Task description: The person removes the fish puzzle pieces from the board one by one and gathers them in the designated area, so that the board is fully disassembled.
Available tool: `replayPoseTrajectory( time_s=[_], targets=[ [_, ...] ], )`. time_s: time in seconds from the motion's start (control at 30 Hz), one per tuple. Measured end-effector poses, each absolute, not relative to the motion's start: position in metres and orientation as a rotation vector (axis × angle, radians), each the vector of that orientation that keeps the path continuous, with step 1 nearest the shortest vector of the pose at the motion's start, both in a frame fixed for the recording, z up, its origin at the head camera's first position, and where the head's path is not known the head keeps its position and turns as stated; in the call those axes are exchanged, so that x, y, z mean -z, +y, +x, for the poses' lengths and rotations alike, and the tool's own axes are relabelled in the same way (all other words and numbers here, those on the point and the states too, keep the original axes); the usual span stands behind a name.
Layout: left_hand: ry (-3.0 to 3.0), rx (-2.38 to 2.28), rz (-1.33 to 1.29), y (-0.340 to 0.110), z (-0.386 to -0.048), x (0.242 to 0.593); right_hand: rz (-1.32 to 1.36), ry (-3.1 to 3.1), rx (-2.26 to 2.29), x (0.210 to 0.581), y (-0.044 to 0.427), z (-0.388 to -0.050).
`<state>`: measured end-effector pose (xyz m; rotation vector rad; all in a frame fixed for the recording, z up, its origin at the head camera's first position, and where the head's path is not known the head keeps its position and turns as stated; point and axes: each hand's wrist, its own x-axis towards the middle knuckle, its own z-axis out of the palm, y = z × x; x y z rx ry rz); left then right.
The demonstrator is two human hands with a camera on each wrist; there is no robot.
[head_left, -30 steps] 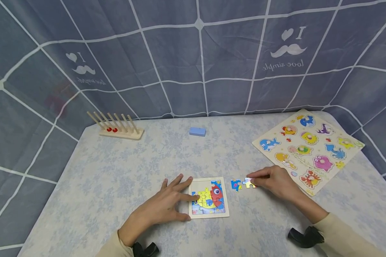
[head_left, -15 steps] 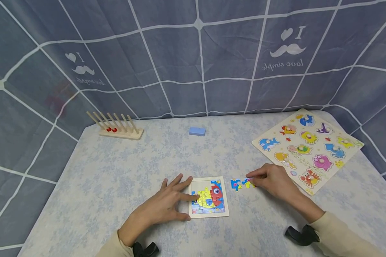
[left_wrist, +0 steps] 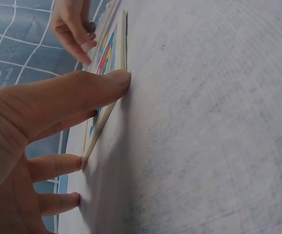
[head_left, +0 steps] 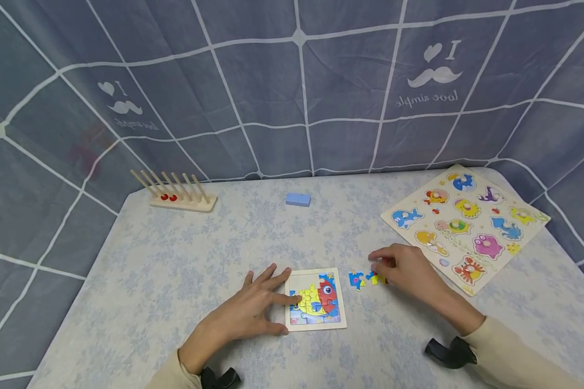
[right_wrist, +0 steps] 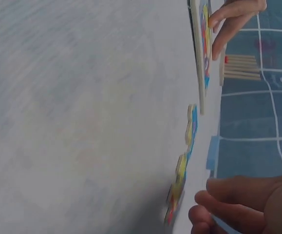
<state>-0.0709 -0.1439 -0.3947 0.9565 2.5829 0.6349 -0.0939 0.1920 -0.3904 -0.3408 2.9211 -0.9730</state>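
Observation:
My left hand lies spread at the left side of a small wooden jigsaw tray. Its index finger rests on the fish picture, while the thumb touches the frame's lower left corner. The tray's upper left part shows bare wood. Right of the tray lie loose puzzle pieces: a blue one, and a blue and yellow one partly hidden by my right hand. In the right wrist view, the loosely bent fingers hover just off the pieces, holding nothing visible. A reddish piece lies beneath them.
A large sea-animal peg puzzle board lies at the right, close to my right hand. Farther back are a blue block and a wooden peg stand with red beads. A grey-blue curtain hangs behind the table.
My right fingers have come off the puzzle piece they were touching and lifted slightly up and to the left. The left hand and the tray have stayed put.

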Motion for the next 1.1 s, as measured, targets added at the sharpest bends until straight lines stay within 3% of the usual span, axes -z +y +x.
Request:
replayPoseTrajectory(
  time_s=[0.57,1.1],
  targets=[
    [2.578,-0.603,0.978,-0.145,-0.072,0.394,-0.377,2.766,0.923,0.389,0.102,-0.104],
    [2.562,-0.618,0.943,-0.145,-0.072,0.392,-0.320,2.835,0.600,0.390,0.089,-0.109]
  ],
)
